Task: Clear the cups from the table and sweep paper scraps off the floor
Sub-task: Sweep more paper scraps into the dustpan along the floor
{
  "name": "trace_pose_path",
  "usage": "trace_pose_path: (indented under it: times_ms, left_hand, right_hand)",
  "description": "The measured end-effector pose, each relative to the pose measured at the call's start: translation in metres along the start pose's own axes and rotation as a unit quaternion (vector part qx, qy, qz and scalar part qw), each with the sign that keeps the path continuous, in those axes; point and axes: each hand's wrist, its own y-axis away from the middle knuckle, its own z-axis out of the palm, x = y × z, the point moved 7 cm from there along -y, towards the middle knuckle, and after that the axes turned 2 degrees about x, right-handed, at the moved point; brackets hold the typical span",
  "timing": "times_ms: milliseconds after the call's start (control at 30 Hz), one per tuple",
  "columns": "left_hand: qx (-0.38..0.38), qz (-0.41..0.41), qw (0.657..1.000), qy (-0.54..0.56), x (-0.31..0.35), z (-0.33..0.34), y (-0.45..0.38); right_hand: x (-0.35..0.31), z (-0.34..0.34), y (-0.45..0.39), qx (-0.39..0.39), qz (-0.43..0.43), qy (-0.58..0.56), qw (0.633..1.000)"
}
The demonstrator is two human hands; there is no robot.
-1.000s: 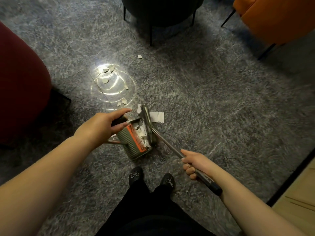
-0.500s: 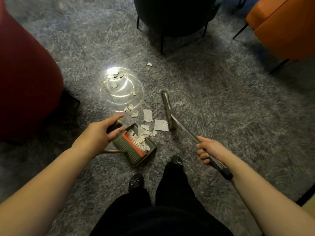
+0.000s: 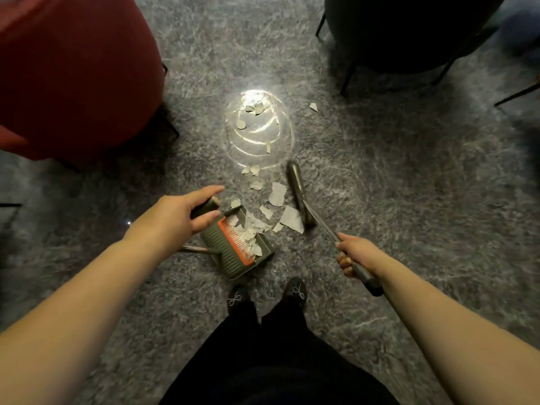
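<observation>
Green dustpan: handle is gripped by the left hand, index finger extended.
Broom: shaft is clasped by the right hand.
Paper scraps: spread between dustpan and broom head.

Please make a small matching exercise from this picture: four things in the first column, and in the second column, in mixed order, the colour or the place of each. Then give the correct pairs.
Column one:
1. dustpan
2. broom head
3. chair at the upper left
4. lone scrap

Column two:
A. dark red
B. on the floor, right of the bright light spot
C. olive green with an orange comb, paper scraps in it
D. on the floor, just right of the big paper scraps

Right pairs: 1-C, 2-D, 3-A, 4-B
</observation>
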Motion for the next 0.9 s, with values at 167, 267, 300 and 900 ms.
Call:
trace_pose_path:
  times_ms: [167, 267, 300, 900]
  left_hand:
    - [-0.01, -0.006, 1.0, -0.004, 0.004, 0.0, -0.009]
    - [-0.009, -0.003, 1.0, -0.003, 0.001, -0.003, -0.01]
    - [-0.009, -0.001, 1.0, -0.001, -0.001, -0.003, -0.008]
    - [0.007, -0.04, 0.995, 0.089, -0.04, -0.016, 0.042]
  right_hand:
    - [-0.008, 0.026, -0.009, -0.022, 0.008, 0.091, 0.996]
    - [0.0, 0.043, -0.004, -0.055, 0.02, 0.095, 0.994]
    - [0.003, 0.046, 0.0, -0.063, 0.025, 0.087, 0.994]
    - [0.01, 0.061, 0.084, -0.104, 0.001, 0.024, 0.994]
